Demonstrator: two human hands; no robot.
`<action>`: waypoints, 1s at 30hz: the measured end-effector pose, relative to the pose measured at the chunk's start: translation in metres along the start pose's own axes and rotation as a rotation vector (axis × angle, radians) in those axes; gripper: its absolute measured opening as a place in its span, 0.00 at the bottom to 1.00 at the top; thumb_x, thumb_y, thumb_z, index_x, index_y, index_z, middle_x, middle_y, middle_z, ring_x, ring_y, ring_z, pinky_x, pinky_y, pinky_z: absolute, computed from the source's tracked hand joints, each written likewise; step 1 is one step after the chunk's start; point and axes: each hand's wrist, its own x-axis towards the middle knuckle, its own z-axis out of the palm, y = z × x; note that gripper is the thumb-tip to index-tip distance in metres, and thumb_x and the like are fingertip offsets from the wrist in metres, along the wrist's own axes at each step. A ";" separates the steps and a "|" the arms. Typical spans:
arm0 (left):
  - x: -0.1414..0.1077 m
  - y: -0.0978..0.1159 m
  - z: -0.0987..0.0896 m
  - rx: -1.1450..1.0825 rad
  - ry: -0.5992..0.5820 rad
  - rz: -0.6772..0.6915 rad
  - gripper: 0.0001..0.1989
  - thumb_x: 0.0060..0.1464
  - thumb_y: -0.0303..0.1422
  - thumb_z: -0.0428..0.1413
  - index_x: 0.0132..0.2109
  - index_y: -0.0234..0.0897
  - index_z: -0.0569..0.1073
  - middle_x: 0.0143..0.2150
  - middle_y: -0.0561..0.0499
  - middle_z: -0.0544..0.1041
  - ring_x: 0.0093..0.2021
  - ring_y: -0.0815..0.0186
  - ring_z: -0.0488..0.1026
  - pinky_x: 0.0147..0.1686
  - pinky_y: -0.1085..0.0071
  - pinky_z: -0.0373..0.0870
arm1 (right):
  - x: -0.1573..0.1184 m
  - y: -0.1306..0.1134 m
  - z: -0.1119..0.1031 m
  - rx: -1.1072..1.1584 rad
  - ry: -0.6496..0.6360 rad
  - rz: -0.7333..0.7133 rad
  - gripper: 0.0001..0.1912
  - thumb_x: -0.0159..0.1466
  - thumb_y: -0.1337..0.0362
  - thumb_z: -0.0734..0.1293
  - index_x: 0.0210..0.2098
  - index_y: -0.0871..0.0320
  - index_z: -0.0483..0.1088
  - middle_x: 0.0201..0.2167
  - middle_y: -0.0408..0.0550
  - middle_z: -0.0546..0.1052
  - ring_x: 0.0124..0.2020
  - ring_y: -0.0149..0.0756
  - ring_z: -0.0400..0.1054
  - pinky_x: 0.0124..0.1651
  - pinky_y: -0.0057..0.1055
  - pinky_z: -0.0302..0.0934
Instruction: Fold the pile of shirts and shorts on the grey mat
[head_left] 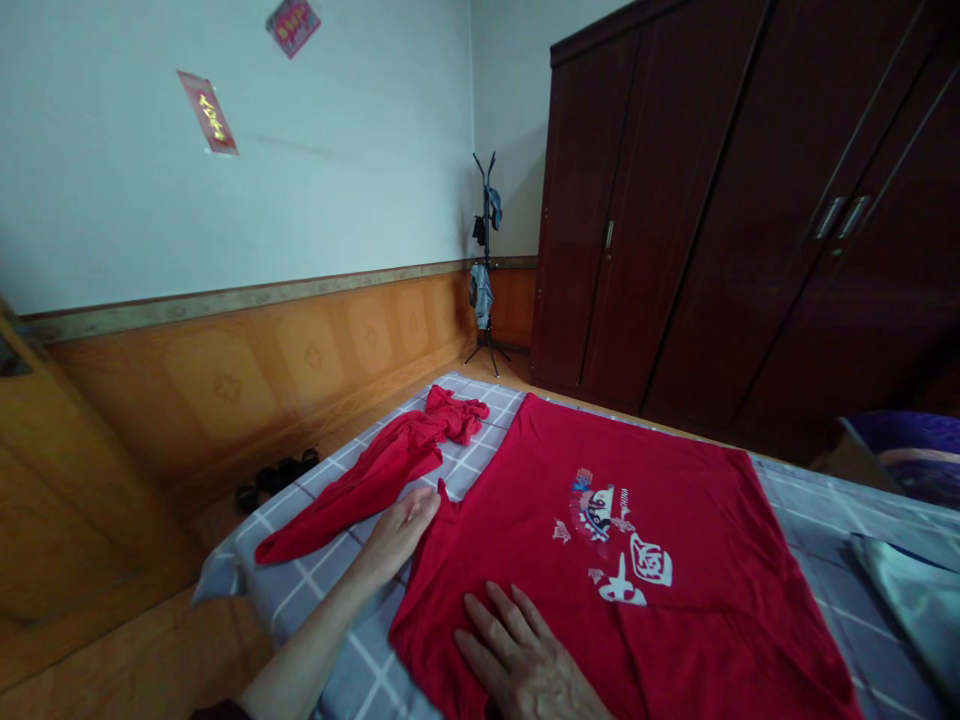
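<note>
A red T-shirt (555, 450) with a white and blue print lies spread out on the bed. At its near left edge, my left hand (405, 528) is closed on a raised bit of the cloth, its fingertips partly hidden. My right hand (529, 665) rests flat on the shirt's lower left part, palm down with fingers stretched out. A crumpled red garment (375, 470) lies to the left of the shirt, apart from both hands.
The bed has a grey checked sheet (360, 600). Folded pale cloth (911, 600) lies at the right, near a purple bundle (915, 450). A coat stand (487, 250) and dark wardrobe (675, 200) stand beyond. Dark shoes (274, 478) sit on the floor at left.
</note>
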 end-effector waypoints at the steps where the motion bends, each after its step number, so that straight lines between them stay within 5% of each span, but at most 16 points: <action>1: 0.002 -0.001 0.003 -0.048 0.006 -0.028 0.24 0.57 0.47 0.47 0.52 0.36 0.71 0.41 0.46 0.78 0.40 0.59 0.75 0.41 0.67 0.69 | 0.000 0.000 -0.001 0.009 -0.008 0.003 0.21 0.69 0.55 0.56 0.59 0.53 0.63 0.58 0.48 0.68 0.56 0.43 0.64 0.56 0.37 0.58; 4: 0.006 -0.012 0.006 -0.005 0.082 -0.037 0.30 0.46 0.43 0.58 0.55 0.32 0.68 0.40 0.45 0.78 0.38 0.59 0.75 0.39 0.67 0.70 | 0.001 -0.001 -0.007 0.069 -0.027 0.021 0.21 0.69 0.56 0.56 0.59 0.54 0.62 0.59 0.49 0.67 0.58 0.44 0.63 0.59 0.38 0.56; 7: 0.008 -0.023 0.001 0.042 0.143 -0.079 0.19 0.50 0.42 0.51 0.42 0.33 0.74 0.30 0.48 0.76 0.28 0.61 0.74 0.30 0.67 0.70 | 0.004 -0.002 -0.017 0.130 -0.080 0.046 0.22 0.69 0.57 0.56 0.61 0.54 0.61 0.61 0.50 0.64 0.60 0.47 0.60 0.59 0.41 0.57; 9: 0.006 -0.026 -0.002 0.005 0.157 -0.122 0.20 0.53 0.45 0.46 0.39 0.33 0.74 0.28 0.48 0.75 0.24 0.62 0.73 0.26 0.68 0.69 | 0.007 -0.002 -0.021 0.180 -0.126 0.060 0.23 0.69 0.57 0.56 0.62 0.55 0.58 0.63 0.52 0.60 0.61 0.49 0.58 0.60 0.44 0.58; 12: -0.002 -0.021 -0.002 0.088 0.127 -0.041 0.25 0.49 0.47 0.54 0.48 0.33 0.72 0.38 0.44 0.78 0.36 0.58 0.77 0.36 0.65 0.72 | 0.012 -0.004 -0.022 0.271 -0.193 0.062 0.22 0.70 0.59 0.54 0.62 0.55 0.59 0.63 0.51 0.62 0.63 0.49 0.56 0.61 0.47 0.55; 15: -0.005 -0.012 0.006 0.369 0.101 0.083 0.32 0.45 0.39 0.61 0.57 0.33 0.67 0.54 0.39 0.73 0.54 0.52 0.70 0.52 0.61 0.66 | 0.014 -0.006 -0.019 0.344 -0.253 0.063 0.21 0.71 0.60 0.54 0.61 0.56 0.61 0.62 0.52 0.62 0.63 0.50 0.54 0.62 0.49 0.54; 20: 0.006 -0.005 0.011 0.590 0.113 0.003 0.17 0.60 0.30 0.45 0.54 0.34 0.69 0.49 0.40 0.77 0.49 0.57 0.74 0.50 0.62 0.66 | 0.012 -0.007 -0.018 0.458 -0.304 0.109 0.23 0.71 0.57 0.52 0.63 0.55 0.57 0.65 0.53 0.57 0.66 0.52 0.48 0.64 0.54 0.47; 24: 0.000 -0.003 0.011 0.497 0.117 0.060 0.28 0.54 0.38 0.55 0.61 0.36 0.61 0.55 0.42 0.73 0.53 0.57 0.71 0.51 0.64 0.66 | 0.008 -0.008 -0.025 0.578 -0.316 0.116 0.34 0.66 0.46 0.58 0.65 0.58 0.55 0.66 0.56 0.54 0.67 0.53 0.42 0.66 0.54 0.39; 28: -0.009 -0.004 0.007 0.476 0.082 0.067 0.13 0.53 0.34 0.54 0.46 0.40 0.72 0.48 0.45 0.76 0.50 0.56 0.72 0.51 0.64 0.64 | 0.005 -0.012 -0.037 0.648 -0.315 0.182 0.34 0.66 0.47 0.58 0.66 0.58 0.52 0.67 0.56 0.50 0.68 0.50 0.37 0.68 0.52 0.33; 30: -0.007 -0.009 0.001 0.255 0.169 -0.026 0.05 0.51 0.33 0.55 0.37 0.40 0.72 0.38 0.48 0.77 0.45 0.57 0.73 0.47 0.65 0.64 | 0.006 -0.013 -0.041 0.657 -0.318 0.197 0.34 0.66 0.47 0.57 0.66 0.58 0.53 0.68 0.55 0.50 0.69 0.49 0.36 0.68 0.51 0.31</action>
